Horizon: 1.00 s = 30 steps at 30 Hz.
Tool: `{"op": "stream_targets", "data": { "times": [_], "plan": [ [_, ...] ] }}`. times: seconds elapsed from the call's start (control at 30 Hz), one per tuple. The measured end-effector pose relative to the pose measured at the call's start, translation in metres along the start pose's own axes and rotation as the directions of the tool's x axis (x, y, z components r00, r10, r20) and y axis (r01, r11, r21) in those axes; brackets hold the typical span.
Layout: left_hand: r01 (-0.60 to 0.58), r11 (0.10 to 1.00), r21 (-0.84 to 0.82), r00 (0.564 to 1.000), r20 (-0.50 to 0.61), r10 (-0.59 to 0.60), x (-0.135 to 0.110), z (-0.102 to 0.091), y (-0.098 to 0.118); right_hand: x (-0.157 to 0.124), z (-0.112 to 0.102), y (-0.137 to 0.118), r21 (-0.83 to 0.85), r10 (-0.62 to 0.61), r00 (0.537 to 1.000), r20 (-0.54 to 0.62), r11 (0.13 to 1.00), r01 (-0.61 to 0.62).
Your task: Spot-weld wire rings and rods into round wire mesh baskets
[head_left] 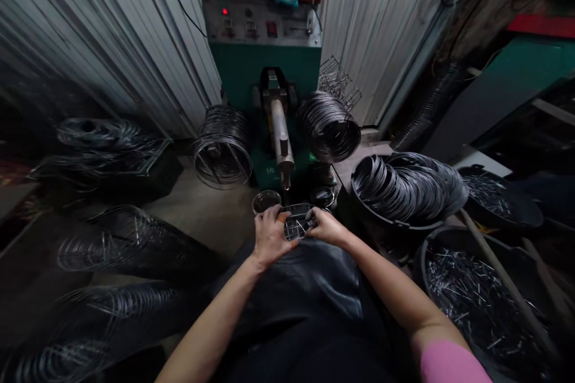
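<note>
My left hand [268,232] and my right hand [327,227] both grip a small round wire frame [297,219] with cross wires, held over my dark apron. The fingers of each hand curl round its rim, left hand on the left side, right hand on the right. Just beyond the frame hangs the tip of a grey welding head [281,145] on a green machine [265,66]. A small wire ring [266,200] lies just left of that tip.
Coils of wire [222,143] [329,125] flank the machine. A black tub of wire rings [406,188] stands to the right, with tubs of short wire pieces [476,299] nearer. Stacks of finished wire frames [121,245] lie at the left. Corrugated metal walls close the back.
</note>
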<state>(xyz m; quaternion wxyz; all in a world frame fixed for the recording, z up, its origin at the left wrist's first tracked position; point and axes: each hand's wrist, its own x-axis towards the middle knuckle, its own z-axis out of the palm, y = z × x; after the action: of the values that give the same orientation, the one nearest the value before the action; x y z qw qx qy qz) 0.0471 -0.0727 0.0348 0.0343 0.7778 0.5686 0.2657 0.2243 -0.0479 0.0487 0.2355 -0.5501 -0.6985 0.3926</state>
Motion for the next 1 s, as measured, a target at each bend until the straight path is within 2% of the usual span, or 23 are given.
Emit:
{"op": "stream_targets", "data": {
  "times": [0.1,0.2,0.4,0.6,0.8,1.0],
  "plan": [
    [0.026,1.0,-0.004,0.999,0.023,-0.026,-0.002,0.0,0.004,-0.005,0.015,0.004,-0.006,-0.02,0.986,-0.167,1.0,0.02],
    [0.05,0.999,-0.015,0.998,0.032,-0.05,-0.004,0.001,0.007,-0.015,0.027,0.009,0.02,-0.067,0.974,-0.215,0.997,0.073],
    [0.051,0.996,-0.078,0.998,0.041,-0.048,-0.008,0.001,0.005,-0.024,0.025,0.016,0.085,-0.193,0.981,-0.021,0.977,0.194],
    [0.067,0.989,-0.134,0.997,0.034,-0.063,-0.008,-0.003,-0.004,-0.026,0.011,0.01,-0.01,-0.392,0.913,0.113,0.919,0.395],
    [0.063,0.986,-0.153,0.998,0.04,-0.057,-0.007,-0.005,-0.01,-0.025,0.012,0.007,-0.108,-0.425,0.895,0.132,0.892,0.439],
    [0.08,0.98,-0.18,0.996,0.06,-0.07,-0.005,-0.001,-0.017,-0.019,0.015,0.009,-0.122,-0.448,0.884,0.134,0.878,0.464]
  ]
}}
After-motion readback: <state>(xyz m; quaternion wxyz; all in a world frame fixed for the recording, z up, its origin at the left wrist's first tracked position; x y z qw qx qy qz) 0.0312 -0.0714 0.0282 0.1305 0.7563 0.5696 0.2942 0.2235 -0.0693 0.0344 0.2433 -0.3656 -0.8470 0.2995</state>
